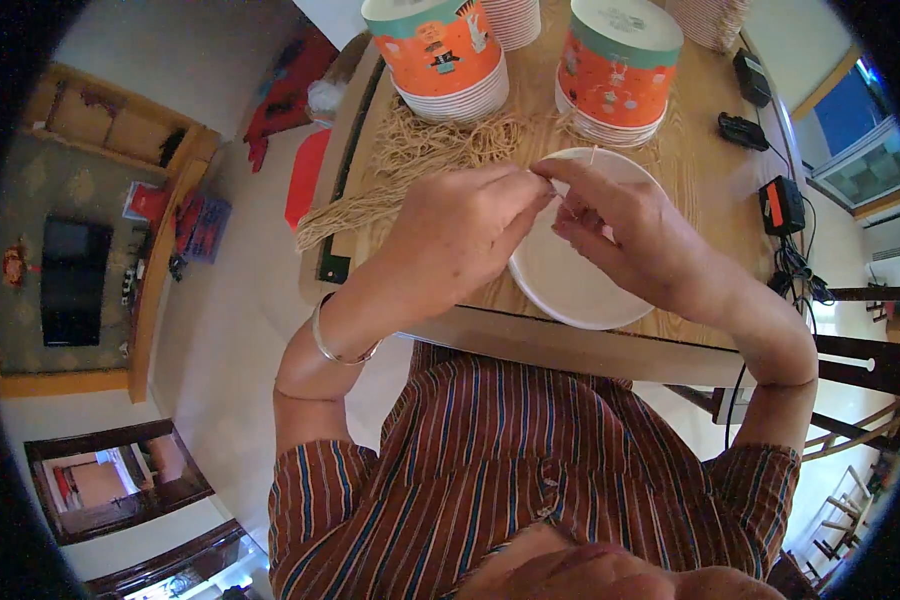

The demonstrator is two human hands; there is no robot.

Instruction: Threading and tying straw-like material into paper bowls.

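Note:
My left hand [470, 222] and my right hand [638, 235] meet fingertip to fingertip over the table. The fingers of both are pinched together. Whatever thin thing lies between them is too small to make out. Beneath the right hand sits a round white paper container [570, 285] with a raised rim, partly covered by the hand. Beyond my left hand spreads a loose bundle of tan twine strands [445, 145]. Its tied-looking end hangs toward the table's left edge.
Two stacks of orange and green paper buckets, one at left [440, 65] and one at right [615, 85], stand on the wooden table [710, 185]. More white stacks are behind. Black adapters [782, 205] and cables lie along the right edge. A red stool [308, 180] is beyond the left edge.

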